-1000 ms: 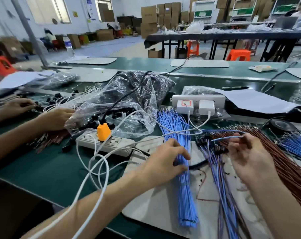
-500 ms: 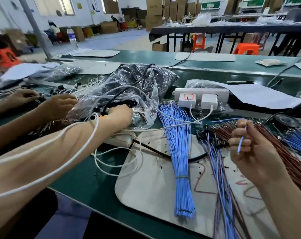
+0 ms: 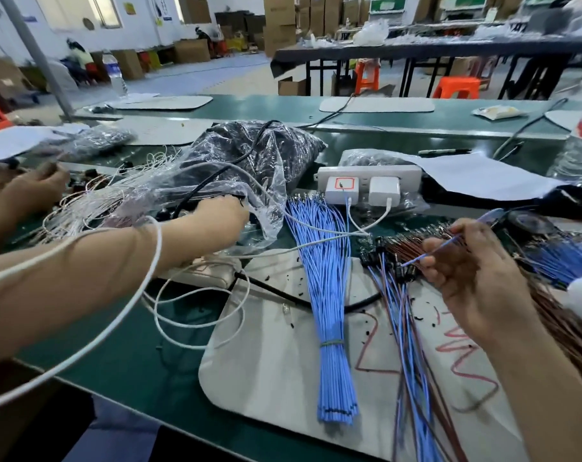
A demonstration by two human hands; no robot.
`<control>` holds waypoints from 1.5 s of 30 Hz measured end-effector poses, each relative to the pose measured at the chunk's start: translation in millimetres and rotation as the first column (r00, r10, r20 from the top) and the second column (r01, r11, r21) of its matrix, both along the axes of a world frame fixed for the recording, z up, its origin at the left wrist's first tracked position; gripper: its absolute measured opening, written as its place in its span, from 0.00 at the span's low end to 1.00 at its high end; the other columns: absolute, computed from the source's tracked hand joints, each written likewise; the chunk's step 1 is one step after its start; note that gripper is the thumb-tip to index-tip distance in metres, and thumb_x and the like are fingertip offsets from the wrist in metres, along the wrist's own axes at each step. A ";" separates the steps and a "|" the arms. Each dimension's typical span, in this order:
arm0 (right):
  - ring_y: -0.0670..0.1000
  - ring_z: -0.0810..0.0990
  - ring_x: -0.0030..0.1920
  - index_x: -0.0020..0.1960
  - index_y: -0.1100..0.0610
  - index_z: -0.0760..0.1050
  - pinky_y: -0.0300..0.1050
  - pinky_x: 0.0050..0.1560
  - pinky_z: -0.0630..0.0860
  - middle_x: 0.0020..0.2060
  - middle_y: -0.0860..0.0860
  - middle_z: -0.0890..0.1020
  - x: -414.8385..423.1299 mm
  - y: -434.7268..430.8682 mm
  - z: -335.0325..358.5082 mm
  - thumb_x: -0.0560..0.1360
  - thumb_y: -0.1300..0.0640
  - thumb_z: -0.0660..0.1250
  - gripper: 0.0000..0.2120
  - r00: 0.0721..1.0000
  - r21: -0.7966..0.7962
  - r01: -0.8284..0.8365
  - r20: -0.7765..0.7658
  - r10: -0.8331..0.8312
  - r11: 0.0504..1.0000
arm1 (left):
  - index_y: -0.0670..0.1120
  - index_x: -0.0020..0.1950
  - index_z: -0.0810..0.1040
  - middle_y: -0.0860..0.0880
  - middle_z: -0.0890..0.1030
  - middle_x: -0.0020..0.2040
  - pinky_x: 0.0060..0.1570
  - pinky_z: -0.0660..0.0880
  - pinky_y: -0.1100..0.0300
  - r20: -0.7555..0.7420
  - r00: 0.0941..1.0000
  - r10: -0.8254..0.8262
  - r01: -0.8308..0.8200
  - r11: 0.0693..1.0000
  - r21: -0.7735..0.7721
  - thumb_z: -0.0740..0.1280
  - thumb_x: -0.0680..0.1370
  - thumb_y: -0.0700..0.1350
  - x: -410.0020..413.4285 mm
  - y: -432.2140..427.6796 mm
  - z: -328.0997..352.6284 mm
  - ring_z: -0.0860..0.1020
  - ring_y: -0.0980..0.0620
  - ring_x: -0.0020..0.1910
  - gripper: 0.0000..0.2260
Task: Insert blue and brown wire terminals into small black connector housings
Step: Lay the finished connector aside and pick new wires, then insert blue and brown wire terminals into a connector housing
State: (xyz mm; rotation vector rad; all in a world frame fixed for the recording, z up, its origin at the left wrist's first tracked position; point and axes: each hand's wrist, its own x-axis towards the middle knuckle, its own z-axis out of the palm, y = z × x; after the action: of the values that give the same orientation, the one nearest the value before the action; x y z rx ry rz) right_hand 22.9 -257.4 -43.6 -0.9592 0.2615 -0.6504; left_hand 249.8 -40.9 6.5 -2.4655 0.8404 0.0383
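One blue wire point(image 3: 429, 253) is pinched in the curled fingers of the right hand point(image 3: 473, 275), while the left hand point(image 3: 216, 218), a second ago on the blue wire bundle point(image 3: 326, 295), has gone into the plastic bag point(image 3: 266, 225) of black housings point(image 3: 249, 151), likely for the next one. Its fingertips are hidden, so their grasp cannot be told. A white charger cable point(image 3: 154, 258) looped over that forearm, behind the fingers, could snag.
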 end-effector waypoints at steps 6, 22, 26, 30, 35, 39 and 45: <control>0.50 0.80 0.30 0.38 0.55 0.79 0.39 0.31 0.78 0.31 0.53 0.81 3.4 14.4 -0.9 0.75 0.54 0.61 0.12 1.000 -0.018 -0.022 0.015 0.022 1.000 | 0.45 0.46 0.79 0.43 0.84 0.45 0.43 0.80 0.58 -0.826 0.470 -0.311 -0.116 0.906 -0.407 0.63 0.77 0.33 -70.0 -15.1 38.9 0.83 0.51 0.38 0.09; 0.52 0.79 0.26 0.40 0.56 0.72 0.40 0.30 0.77 0.29 0.52 0.81 2.1 26.3 -2.0 0.83 0.56 0.55 0.15 0.930 -0.317 0.348 -0.004 -0.368 0.882 | 0.51 0.50 0.78 0.49 0.83 0.47 0.45 0.80 0.61 -0.235 0.623 -0.746 -0.440 -0.087 -0.894 0.68 0.75 0.33 -114.5 -68.7 -71.2 0.84 0.52 0.41 0.13; 0.53 0.80 0.29 0.41 0.55 0.72 0.41 0.33 0.78 0.32 0.52 0.82 1.9 34.7 -0.3 0.81 0.56 0.56 0.12 0.932 -0.420 0.347 0.050 -0.360 0.839 | 0.53 0.49 0.77 0.49 0.84 0.47 0.47 0.81 0.56 -0.209 0.639 -0.740 -0.395 -0.083 -0.915 0.69 0.75 0.33 -119.2 -70.8 -71.1 0.84 0.53 0.42 0.14; 0.56 0.81 0.32 0.46 0.58 0.72 0.44 0.37 0.78 0.34 0.55 0.81 0.1 41.7 0.9 0.78 0.64 0.56 0.07 0.938 -0.518 0.337 0.112 -0.328 0.786 | 0.56 0.49 0.75 0.51 0.83 0.50 0.49 0.80 0.59 -0.191 0.649 -0.736 -0.343 -0.059 -0.937 0.70 0.73 0.33 -119.1 -69.3 -68.8 0.84 0.54 0.44 0.17; 0.54 0.81 0.33 0.46 0.55 0.72 0.43 0.38 0.78 0.37 0.56 0.80 -0.2 47.5 -1.6 0.77 0.67 0.57 0.10 0.934 -0.588 0.345 0.137 -0.331 0.732 | 0.50 0.48 0.77 0.51 0.81 0.49 0.47 0.78 0.63 -0.166 0.663 -0.730 -0.318 -0.074 -0.945 0.73 0.71 0.31 -118.3 -69.5 -68.9 0.82 0.53 0.43 0.15; 0.54 0.81 0.32 0.47 0.56 0.72 0.42 0.38 0.78 0.37 0.56 0.81 -0.6 49.0 -1.7 0.78 0.67 0.57 0.09 0.926 -0.598 0.364 0.154 -0.344 0.714 | 0.47 0.48 0.78 0.50 0.77 0.49 0.46 0.79 0.60 -0.159 0.650 -0.743 -0.317 -0.076 -0.945 0.72 0.71 0.31 -117.2 -68.9 -69.4 0.83 0.49 0.42 0.14; 0.51 0.82 0.33 0.48 0.56 0.72 0.41 0.38 0.79 0.38 0.53 0.81 -1.7 54.0 0.2 0.78 0.61 0.59 0.04 0.928 -0.647 0.361 0.181 -0.325 0.672 | 0.45 0.48 0.79 0.48 0.77 0.47 0.44 0.78 0.63 -0.183 0.654 -0.734 -0.330 -0.059 -0.942 0.73 0.70 0.31 -117.5 -69.3 -68.6 0.83 0.50 0.40 0.12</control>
State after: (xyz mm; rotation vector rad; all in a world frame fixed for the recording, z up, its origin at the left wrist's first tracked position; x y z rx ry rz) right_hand 21.1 -203.4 -43.5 -1.6150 0.1578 -1.1672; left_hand 132.3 -110.2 -62.1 -3.6373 2.5111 0.4785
